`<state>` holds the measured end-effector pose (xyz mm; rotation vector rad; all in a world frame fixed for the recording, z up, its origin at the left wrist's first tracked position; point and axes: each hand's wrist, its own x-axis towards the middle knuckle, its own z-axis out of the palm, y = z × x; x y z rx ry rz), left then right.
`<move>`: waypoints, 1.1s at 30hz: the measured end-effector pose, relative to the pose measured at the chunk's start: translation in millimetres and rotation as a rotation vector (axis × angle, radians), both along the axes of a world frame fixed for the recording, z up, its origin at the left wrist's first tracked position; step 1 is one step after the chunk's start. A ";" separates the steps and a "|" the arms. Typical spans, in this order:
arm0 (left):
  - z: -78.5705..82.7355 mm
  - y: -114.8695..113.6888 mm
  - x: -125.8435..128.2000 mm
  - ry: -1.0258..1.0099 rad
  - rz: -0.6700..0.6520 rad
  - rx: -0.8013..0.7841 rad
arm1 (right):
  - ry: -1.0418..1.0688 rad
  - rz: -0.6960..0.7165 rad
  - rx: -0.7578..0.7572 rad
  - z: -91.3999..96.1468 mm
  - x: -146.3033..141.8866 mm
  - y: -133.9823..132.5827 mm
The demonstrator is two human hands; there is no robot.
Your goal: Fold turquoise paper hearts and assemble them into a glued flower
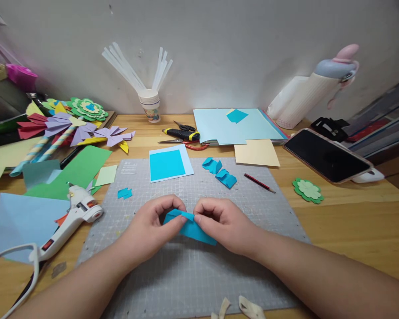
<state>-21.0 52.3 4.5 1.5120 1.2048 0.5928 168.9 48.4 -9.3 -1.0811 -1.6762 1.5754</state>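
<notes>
A piece of blue paper (197,232) with a folded upper edge is held above the grey cutting mat (146,283). My left hand (159,219) pinches its top left part between thumb and fingers. On the other side my right hand (224,221) pinches the same fold, the two thumbs close together. Beyond the hands lie two folded blue paper pieces (226,178) and a pencil (260,183). A blue square sheet (167,165) rests on a paler one, and a small blue scrap (124,193) is at the left.
At the left are a hot glue gun (76,212), coloured paper sheets (83,168) and paper flowers (113,135). Scissors and a cutter (181,134) lie behind the mat, near a paper cup (150,108) of white strips. A phone (329,155) and a bottle (312,93) stand right.
</notes>
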 end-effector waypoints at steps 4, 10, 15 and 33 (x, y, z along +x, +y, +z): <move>0.8 -1.4 0.4 0.028 -0.017 0.001 | 0.006 0.081 0.025 1.1 0.6 -0.9; 2.1 -1.5 -0.4 0.030 -0.068 0.032 | -0.071 0.109 0.124 1.4 2.0 -0.4; 3.6 -2.3 0.9 0.065 -0.071 0.062 | -0.044 0.055 0.075 0.6 1.2 -0.6; -3.2 -3.3 0.8 -0.090 0.053 0.039 | 0.122 -0.101 -0.245 -1.6 -3.5 0.2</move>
